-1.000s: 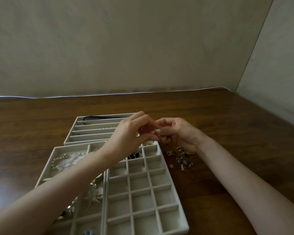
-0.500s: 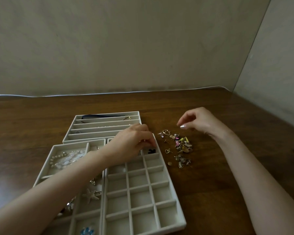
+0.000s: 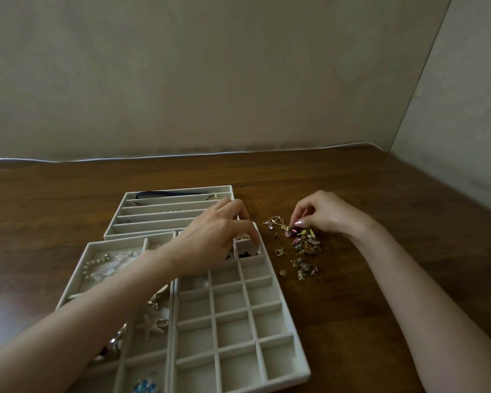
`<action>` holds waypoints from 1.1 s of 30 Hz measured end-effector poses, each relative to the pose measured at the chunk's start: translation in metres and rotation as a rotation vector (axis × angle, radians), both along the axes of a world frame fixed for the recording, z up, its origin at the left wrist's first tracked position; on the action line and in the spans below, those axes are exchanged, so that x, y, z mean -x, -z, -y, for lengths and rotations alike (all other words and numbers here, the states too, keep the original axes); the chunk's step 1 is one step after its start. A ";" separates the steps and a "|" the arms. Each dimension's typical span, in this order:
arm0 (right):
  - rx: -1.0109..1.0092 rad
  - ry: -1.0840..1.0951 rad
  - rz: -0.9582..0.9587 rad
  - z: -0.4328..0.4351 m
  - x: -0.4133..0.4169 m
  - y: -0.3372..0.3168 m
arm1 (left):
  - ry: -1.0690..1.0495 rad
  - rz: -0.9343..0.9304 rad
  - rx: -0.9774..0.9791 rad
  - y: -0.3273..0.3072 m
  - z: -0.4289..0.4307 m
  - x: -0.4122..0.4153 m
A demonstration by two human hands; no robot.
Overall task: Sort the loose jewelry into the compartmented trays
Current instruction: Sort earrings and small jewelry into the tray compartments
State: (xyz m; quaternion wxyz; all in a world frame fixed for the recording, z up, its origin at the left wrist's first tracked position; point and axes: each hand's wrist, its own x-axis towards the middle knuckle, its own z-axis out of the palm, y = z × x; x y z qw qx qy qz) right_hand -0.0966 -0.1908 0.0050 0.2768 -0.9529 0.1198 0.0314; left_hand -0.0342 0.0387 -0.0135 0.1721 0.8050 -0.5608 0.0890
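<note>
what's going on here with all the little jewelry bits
A person is sorting jewelry at a wooden table. The left hand reaches over the far right corner of the grid tray, fingertips at a small compartment with a gold piece in it; whether it holds anything is unclear. The right hand pinches at the far edge of the loose pile beside that tray. Most grid compartments are empty.

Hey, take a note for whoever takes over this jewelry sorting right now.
Left hand hovers at the far right corner of the grid tray; grip unclear.
Right hand pinches a piece from the loose pile on the table.
Done: pearls and starfish in the left tray, a few items in the slotted tray.
Left: the pile; most grid compartments sit empty.
</note>
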 end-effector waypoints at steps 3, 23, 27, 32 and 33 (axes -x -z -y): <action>0.003 -0.021 -0.037 0.000 0.002 -0.001 | 0.010 0.008 -0.079 0.001 0.000 0.001; -0.440 -0.091 0.269 -0.004 0.008 -0.016 | -0.057 -0.593 0.367 -0.001 0.006 0.008; -0.578 -0.252 0.277 -0.023 0.009 -0.016 | -0.018 -0.671 0.411 0.000 0.008 0.014; -0.627 -0.300 0.238 -0.033 0.006 -0.008 | -0.068 -0.589 0.453 0.006 0.008 0.010; -0.625 -0.300 0.240 -0.032 0.005 -0.008 | -0.068 -0.590 0.449 0.005 0.007 0.009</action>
